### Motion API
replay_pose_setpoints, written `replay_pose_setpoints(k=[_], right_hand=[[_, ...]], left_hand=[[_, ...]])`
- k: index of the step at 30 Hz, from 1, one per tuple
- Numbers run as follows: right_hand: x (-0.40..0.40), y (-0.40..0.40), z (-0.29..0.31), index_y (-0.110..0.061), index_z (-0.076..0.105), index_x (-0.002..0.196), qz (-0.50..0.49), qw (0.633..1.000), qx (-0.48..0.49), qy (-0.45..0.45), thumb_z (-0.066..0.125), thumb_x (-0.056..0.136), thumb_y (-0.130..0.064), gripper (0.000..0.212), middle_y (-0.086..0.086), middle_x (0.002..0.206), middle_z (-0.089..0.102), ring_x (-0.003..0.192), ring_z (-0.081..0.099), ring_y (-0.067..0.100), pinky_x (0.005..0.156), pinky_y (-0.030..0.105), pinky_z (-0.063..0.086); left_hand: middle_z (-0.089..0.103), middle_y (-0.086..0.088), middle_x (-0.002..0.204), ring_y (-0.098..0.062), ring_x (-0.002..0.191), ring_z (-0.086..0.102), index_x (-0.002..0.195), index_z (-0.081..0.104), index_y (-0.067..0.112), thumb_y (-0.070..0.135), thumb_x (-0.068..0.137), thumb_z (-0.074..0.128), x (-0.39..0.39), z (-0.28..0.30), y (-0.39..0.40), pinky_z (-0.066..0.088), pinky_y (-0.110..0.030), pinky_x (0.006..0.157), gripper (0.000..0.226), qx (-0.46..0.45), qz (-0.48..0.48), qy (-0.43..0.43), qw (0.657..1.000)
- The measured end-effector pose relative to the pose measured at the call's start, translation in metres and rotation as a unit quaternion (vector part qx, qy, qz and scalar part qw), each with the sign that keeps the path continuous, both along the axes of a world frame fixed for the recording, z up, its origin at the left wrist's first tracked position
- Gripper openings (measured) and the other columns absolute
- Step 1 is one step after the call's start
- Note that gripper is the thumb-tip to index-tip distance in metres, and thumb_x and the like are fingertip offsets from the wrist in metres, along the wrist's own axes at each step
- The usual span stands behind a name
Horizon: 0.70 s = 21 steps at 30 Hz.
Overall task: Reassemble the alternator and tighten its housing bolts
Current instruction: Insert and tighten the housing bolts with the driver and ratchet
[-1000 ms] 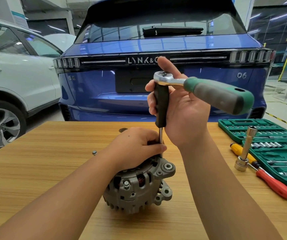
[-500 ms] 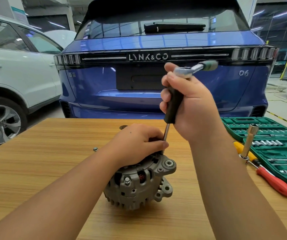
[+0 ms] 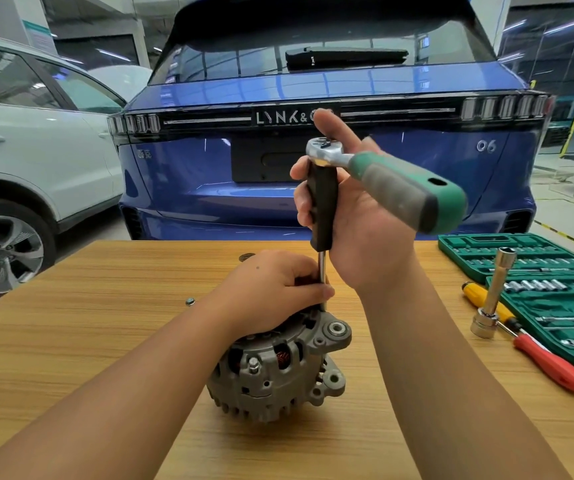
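I keep the alternator [image 3: 278,368] near the table's [image 3: 71,341] front edge, about midway along it, where I can bear down. My left hand [image 3: 275,289] curls over its top, pinching the extension shaft [image 3: 322,271] to steady it on the hidden bolt. My right hand [image 3: 358,216] wraps the black extension grip, the ratchet [image 3: 382,178] handle swinging free.
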State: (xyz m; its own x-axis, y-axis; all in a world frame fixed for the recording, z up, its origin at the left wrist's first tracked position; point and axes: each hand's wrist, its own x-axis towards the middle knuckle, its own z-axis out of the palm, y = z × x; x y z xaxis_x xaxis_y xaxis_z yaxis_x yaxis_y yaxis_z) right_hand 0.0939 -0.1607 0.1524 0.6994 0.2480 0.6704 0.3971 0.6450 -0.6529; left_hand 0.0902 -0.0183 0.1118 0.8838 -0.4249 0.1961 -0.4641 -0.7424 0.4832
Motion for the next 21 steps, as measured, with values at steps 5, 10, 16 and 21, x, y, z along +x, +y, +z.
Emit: replay_pose_setpoints(k=[5, 10, 16, 21], right_hand=[[-0.008, 0.007, 0.007, -0.016, 0.063, 0.107, -0.147, 0.987, -0.025, 0.056, 0.064, 0.091, -0.034, 0.024, -0.001, 0.076, 0.06, 0.056, 0.049, 0.013, 0.051, 0.024, 0.04], [-0.011, -0.001, 0.007, -0.015, 0.063, 0.089, -0.229, 0.968, -0.05, 0.087, 0.07, 0.094, -0.023, 0.012, -0.005, 0.064, 0.054, 0.055, 0.045, 0.01, 0.052, 0.025, 0.038], [-0.008, 0.001, 0.004, -0.029, 0.06, 0.118, -0.105, 0.994, -0.038, 0.009, 0.059, 0.093, -0.008, 0.032, -0.001, 0.092, 0.07, 0.072, 0.059, 0.011, 0.063, 0.025, 0.046], [-0.008, 0.008, 0.006, -0.027, 0.057, 0.12, -0.135, 0.988, -0.065, -0.039, 0.057, 0.086, -0.007, 0.039, 0.0, 0.083, 0.062, 0.064, 0.051, 0.016, 0.058, 0.029, 0.041]], left_hand=[[0.069, 0.019, 0.092, 0.007, 0.086, 0.06, 0.101, 0.071, 0.04, 0.055, 0.095, 0.06, 0.003, -0.002, 0.001, 0.052, -0.028, 0.077, 0.019, 0.003, 0.0, -0.005, 1.0], [0.068, 0.021, 0.09, 0.012, 0.089, 0.056, 0.098, 0.07, 0.043, 0.058, 0.094, 0.058, 0.004, -0.003, 0.001, 0.045, -0.023, 0.069, 0.019, 0.006, -0.009, -0.012, 1.0], [0.07, 0.016, 0.091, 0.005, 0.085, 0.06, 0.097, 0.071, 0.038, 0.053, 0.096, 0.061, 0.003, -0.002, 0.001, 0.054, -0.03, 0.079, 0.018, -0.007, -0.007, -0.004, 1.0], [0.072, 0.017, 0.092, 0.003, 0.084, 0.063, 0.099, 0.072, 0.038, 0.05, 0.096, 0.061, 0.001, -0.001, 0.001, 0.054, -0.033, 0.083, 0.017, -0.011, -0.009, -0.002, 1.0]])
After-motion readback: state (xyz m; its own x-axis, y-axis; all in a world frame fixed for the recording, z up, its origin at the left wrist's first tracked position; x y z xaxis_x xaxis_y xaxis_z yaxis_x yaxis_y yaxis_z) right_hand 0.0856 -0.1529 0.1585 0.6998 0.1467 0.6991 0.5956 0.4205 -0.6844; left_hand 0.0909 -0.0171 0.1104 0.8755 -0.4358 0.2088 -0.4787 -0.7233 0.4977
